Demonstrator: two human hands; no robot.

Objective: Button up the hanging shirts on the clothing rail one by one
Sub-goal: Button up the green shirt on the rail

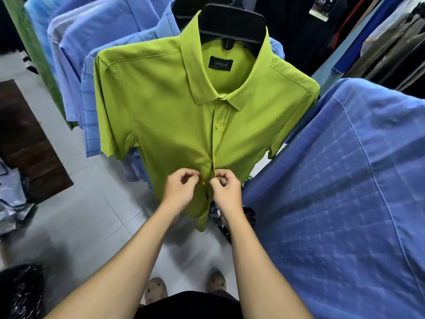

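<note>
Head view: a lime-green short-sleeved shirt (161, 116) hangs on a black hanger (232, 21) at the front of the rail, facing the person, with blue shirts (96, 42) packed behind it on the left and a blue checked shirt (345, 180) close by on the right. The collar button and a button (217, 126) at chest height look fastened, and the placket lies closed down to the hands. Below them the front edges part slightly.

The left hand (179, 192) pinches the fabric of the left front panel, its fingers curled and closed on the cloth just beside a small green button (203, 184). The right hand (226, 189) is clamped on the other placket edge, thumb and forefinger gripping it where the buttonhole should be. The two hands sit close together, nearly touching.

To do this step well, I judge the buttonhole edge should be drawn over the button with the cloth kept taut, the button tilted on edge and pushed through, then the placket smoothed flat. The panels must be matched level, or the hem will hang uneven. Lower buttons appear to remain
</note>
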